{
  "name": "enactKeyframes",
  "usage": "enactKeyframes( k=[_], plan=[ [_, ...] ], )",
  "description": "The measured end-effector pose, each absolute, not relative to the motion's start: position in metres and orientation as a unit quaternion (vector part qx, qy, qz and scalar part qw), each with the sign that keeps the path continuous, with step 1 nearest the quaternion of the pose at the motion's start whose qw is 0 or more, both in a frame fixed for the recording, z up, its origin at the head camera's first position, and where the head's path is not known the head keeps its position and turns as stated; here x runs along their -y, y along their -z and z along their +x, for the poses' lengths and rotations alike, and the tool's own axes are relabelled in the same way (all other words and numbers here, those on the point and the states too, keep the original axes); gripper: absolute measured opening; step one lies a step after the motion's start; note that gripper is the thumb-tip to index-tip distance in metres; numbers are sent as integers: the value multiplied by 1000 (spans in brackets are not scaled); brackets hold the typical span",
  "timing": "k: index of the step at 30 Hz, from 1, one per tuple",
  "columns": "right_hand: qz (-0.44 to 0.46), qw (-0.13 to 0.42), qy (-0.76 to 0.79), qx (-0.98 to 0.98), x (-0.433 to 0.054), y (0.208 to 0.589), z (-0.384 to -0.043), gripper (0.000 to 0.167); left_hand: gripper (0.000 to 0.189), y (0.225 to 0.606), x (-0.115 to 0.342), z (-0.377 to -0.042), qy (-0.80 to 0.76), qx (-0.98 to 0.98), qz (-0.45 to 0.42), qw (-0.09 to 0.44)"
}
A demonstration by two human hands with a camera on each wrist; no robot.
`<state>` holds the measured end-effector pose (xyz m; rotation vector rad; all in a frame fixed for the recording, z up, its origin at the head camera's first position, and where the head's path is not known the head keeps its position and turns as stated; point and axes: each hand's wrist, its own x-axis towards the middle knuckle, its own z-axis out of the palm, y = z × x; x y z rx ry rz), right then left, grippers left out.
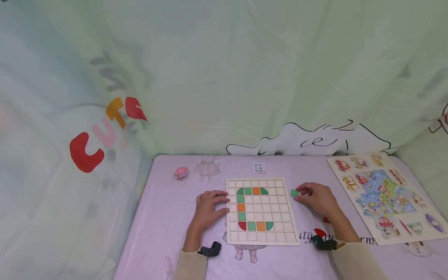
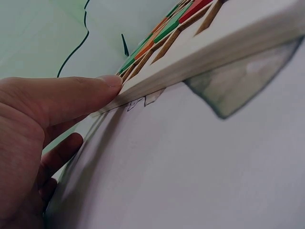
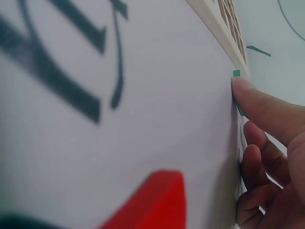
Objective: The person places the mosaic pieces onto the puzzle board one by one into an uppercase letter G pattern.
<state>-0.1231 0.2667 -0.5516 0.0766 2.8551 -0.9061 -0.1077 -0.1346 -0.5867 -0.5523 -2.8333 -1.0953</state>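
Observation:
A pale wooden grid board (image 1: 260, 238) lies on the table, with green, orange and red tiles set in a C shape. My left hand (image 1: 210, 208) rests at the board's left edge; in the left wrist view its thumb (image 2: 107, 86) touches the rim, fingers relaxed. To the right of the board, my right hand (image 1: 316, 196) pinches a small green tile (image 1: 294, 193) between thumb and fingers. The right wrist view shows the thumb (image 3: 248, 93) over that green tile (image 3: 237, 73), close to the board's edge.
A small pattern card (image 1: 259, 168) lies behind the board. Further left is a pink figurine (image 1: 181, 173). A large vehicle picture puzzle (image 1: 353, 196) takes up the table's right side. Printed cloth (image 1: 224, 97) hangs behind the table.

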Motion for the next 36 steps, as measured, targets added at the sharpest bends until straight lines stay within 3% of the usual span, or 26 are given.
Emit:
enactKeyframes(
  k=[12, 18, 36],
  plan=[
    [3, 53, 323, -945, -268, 550, -117, 38, 26, 588, 136, -109, 355, 918, -175, 11],
    [-41, 56, 341, -938, -257, 545, -110, 30, 27, 589, 136, -110, 354, 918, -177, 11],
    [-161, 137, 348, -913, -199, 542, -94, 28, 27, 590, 137, -110, 350, 920, -177, 8]
  ],
)
